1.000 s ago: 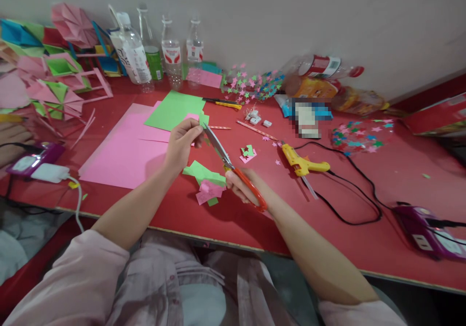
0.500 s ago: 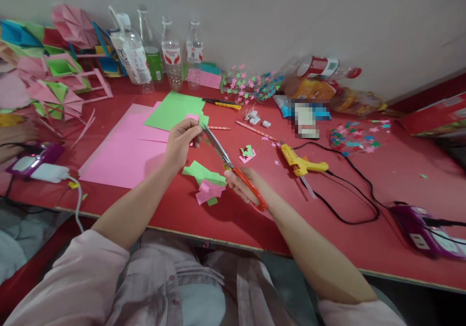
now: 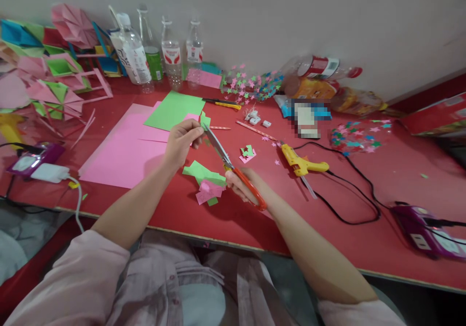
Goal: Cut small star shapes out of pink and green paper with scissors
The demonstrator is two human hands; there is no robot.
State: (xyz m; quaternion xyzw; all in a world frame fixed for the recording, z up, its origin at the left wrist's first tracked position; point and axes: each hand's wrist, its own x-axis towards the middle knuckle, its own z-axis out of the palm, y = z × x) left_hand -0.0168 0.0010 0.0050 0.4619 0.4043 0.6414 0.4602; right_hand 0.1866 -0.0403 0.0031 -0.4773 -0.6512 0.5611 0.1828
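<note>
Your left hand (image 3: 182, 139) pinches a small green paper piece (image 3: 205, 120) between thumb and finger; it is up over the red table (image 3: 233, 224), just past your grip, and the tips of the scissors (image 3: 236, 171) are right by it; the scissors slant up and left from your right hand (image 3: 257, 182) to the paper, so your left hand is nearer; your right hand is wrapped around the orange handles; the piece is bright green and uneven; you can't quite tell if the blades bite it.
</note>
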